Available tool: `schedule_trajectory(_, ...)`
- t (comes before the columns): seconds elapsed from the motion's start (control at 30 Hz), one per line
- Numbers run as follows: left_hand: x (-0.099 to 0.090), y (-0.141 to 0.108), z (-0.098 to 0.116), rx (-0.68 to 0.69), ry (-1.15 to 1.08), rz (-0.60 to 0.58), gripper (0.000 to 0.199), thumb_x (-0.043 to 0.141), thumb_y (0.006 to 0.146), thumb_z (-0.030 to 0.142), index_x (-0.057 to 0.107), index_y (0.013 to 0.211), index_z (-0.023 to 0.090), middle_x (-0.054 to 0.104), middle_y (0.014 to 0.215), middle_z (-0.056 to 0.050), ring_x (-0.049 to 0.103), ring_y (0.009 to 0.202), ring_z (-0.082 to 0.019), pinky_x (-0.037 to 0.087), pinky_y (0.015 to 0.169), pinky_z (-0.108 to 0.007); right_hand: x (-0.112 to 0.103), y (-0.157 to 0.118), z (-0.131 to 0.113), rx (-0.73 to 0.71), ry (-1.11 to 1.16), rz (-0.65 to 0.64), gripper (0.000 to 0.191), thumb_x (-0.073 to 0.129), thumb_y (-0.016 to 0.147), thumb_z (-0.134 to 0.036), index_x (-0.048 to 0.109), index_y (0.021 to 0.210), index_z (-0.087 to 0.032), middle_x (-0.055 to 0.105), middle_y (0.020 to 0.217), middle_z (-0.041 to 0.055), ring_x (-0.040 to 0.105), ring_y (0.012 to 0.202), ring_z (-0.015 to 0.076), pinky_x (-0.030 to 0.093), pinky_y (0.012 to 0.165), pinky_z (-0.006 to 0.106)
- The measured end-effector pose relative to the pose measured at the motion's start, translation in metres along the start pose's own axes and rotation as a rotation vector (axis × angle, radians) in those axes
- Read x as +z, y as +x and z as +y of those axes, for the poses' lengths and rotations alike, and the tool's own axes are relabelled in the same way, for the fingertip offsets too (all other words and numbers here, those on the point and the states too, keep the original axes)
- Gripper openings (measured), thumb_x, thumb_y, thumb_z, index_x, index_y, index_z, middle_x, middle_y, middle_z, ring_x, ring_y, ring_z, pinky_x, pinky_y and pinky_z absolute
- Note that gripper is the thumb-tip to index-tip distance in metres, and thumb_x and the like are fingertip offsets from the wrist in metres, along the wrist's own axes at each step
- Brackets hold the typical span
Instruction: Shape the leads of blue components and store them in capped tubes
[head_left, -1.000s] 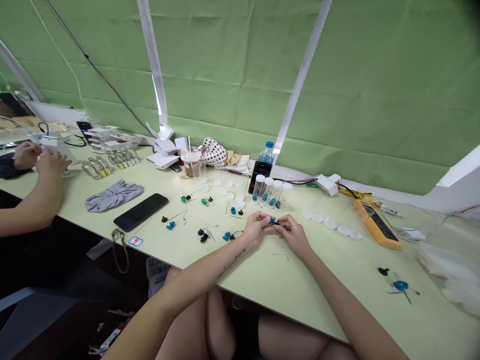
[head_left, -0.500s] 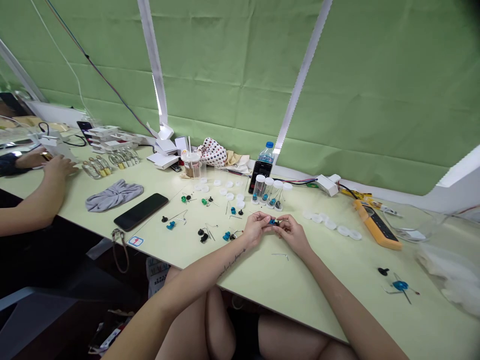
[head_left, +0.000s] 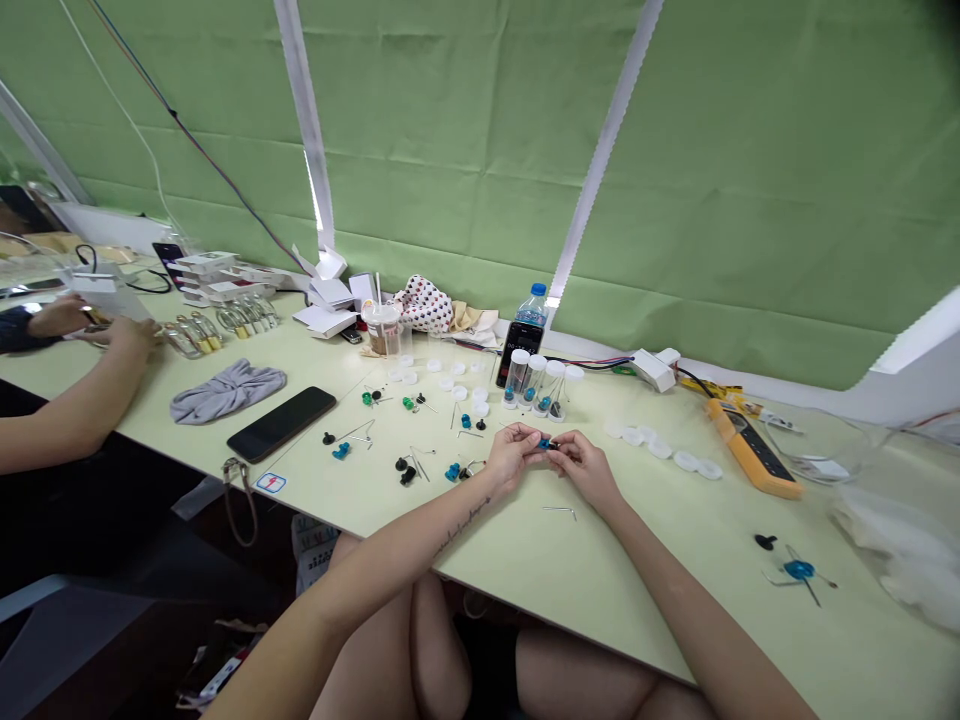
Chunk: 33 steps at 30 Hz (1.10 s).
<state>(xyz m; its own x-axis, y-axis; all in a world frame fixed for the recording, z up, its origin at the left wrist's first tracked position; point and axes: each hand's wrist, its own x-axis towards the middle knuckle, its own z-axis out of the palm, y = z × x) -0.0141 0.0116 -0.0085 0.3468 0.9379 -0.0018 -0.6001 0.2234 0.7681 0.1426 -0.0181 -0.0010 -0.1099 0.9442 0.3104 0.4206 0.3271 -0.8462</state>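
Observation:
Both of my hands meet over the pale green desk [head_left: 480, 520], pinching a small blue electronic component [head_left: 545, 442] with thin wire leads between their fingertips. My left hand [head_left: 514, 455] holds it from the left and my right hand [head_left: 589, 472] from the right. The fingers hide most of the part. Just left of my hands lie small blue and black parts [head_left: 453, 472] with bent wires. A loose bent wire [head_left: 560, 512] lies below my hands.
Clear vials with white caps [head_left: 536, 382] stand behind my hands, beside a water bottle [head_left: 534, 325]. White lids [head_left: 660, 449] and a yellow multimeter [head_left: 752, 462] lie to the right. A black phone [head_left: 281, 424] and grey cloth [head_left: 227, 392] lie left. A co-worker's hands [head_left: 127, 335] work at the far left.
My hands stay in nearly the same place, still pinching the blue component. The co-worker's hands have shifted slightly at the far left.

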Motion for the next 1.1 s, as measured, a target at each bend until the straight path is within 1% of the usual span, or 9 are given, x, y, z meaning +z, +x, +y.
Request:
schedule_trajectory(0.17,0.0003,0.0004,0.0,-0.011,-0.002,0.011,0.031,0.076,0.062,0.029,0.056,0.076,0.01,0.066,0.087,-0.011,0.064,0.07,-0.016,0.052,0.069,-0.03,-0.0006,-0.0006,-0.0024,-0.028,-0.03,-0.003,0.033,0.058,0.077,-0.051,0.052,0.091,-0.021,0.06,0.061,-0.0002,0.059,0.054,0.0163,0.049,0.053,0.029)
schedule_trajectory(0.33,0.0009,-0.0002,0.0005,-0.005,-0.01,0.001,0.031,0.075,0.063,0.029,0.056,0.077,0.01,0.066,0.087,-0.011,0.065,0.07,-0.016,0.052,0.069,-0.031,-0.0006,-0.001,-0.0022,-0.003,0.013,-0.018,0.031,0.055,0.079,-0.05,0.052,0.09,-0.021,0.063,0.063,0.0016,0.058,0.053,0.0157,0.049,0.053,0.029)
schedule_trajectory(0.47,0.0003,0.0006,-0.0005,-0.001,-0.012,-0.002,0.031,0.075,0.063,0.029,0.056,0.077,0.01,0.066,0.086,-0.011,0.065,0.071,-0.017,0.053,0.07,-0.032,0.0,-0.0003,-0.0017,0.025,0.034,-0.021,0.033,0.054,0.079,-0.052,0.053,0.088,-0.021,0.062,0.063,0.0015,0.056,0.052,0.0154,0.049,0.053,0.029)
schedule_trajectory(0.57,-0.0007,0.0016,-0.0015,0.002,-0.014,-0.007,0.031,0.075,0.063,0.03,0.056,0.077,0.01,0.066,0.086,-0.011,0.064,0.072,-0.016,0.053,0.071,-0.032,-0.0001,-0.0004,-0.0029,0.012,0.023,-0.015,0.035,0.055,0.078,-0.053,0.053,0.092,-0.021,0.06,0.061,0.0,0.056,0.052,0.0153,0.049,0.053,0.029)
schedule_trajectory(0.7,-0.0006,0.0014,-0.0012,0.001,-0.016,0.003,0.03,0.075,0.064,0.029,0.056,0.077,0.01,0.066,0.087,-0.011,0.064,0.071,-0.016,0.052,0.071,-0.031,0.0,-0.0011,-0.0036,-0.033,-0.013,0.007,0.034,0.058,0.078,-0.048,0.05,0.097,-0.021,0.058,0.062,-0.0011,0.056,0.053,0.0151,0.049,0.055,0.029)
schedule_trajectory(0.8,0.0015,-0.0008,0.0011,0.002,-0.02,0.007,0.03,0.075,0.063,0.028,0.056,0.076,0.01,0.066,0.087,-0.011,0.064,0.071,-0.016,0.052,0.071,-0.031,0.0006,-0.0007,-0.0008,-0.025,0.002,0.005,0.031,0.058,0.079,-0.047,0.048,0.093,-0.021,0.06,0.063,-0.0002,0.057,0.054,0.015,0.049,0.055,0.028)
schedule_trajectory(0.93,0.0037,-0.003,0.0036,-0.006,-0.01,0.011,0.031,0.075,0.063,0.028,0.055,0.076,0.009,0.067,0.086,-0.011,0.065,0.07,-0.016,0.053,0.069,-0.03,0.0008,0.0001,0.0033,0.015,0.036,-0.004,0.032,0.057,0.078,-0.049,0.048,0.09,-0.021,0.063,0.063,0.0007,0.057,0.053,0.0151,0.048,0.053,0.028)
schedule_trajectory(1.1,0.0024,-0.0018,0.0021,-0.005,-0.011,0.007,0.03,0.075,0.063,0.028,0.055,0.076,0.009,0.067,0.086,-0.011,0.065,0.071,-0.017,0.053,0.068,-0.03,0.0004,0.0,0.0036,0.012,0.058,-0.026,0.029,0.055,0.08,-0.049,0.048,0.088,-0.021,0.062,0.063,0.0006,0.056,0.052,0.0144,0.048,0.052,0.027)
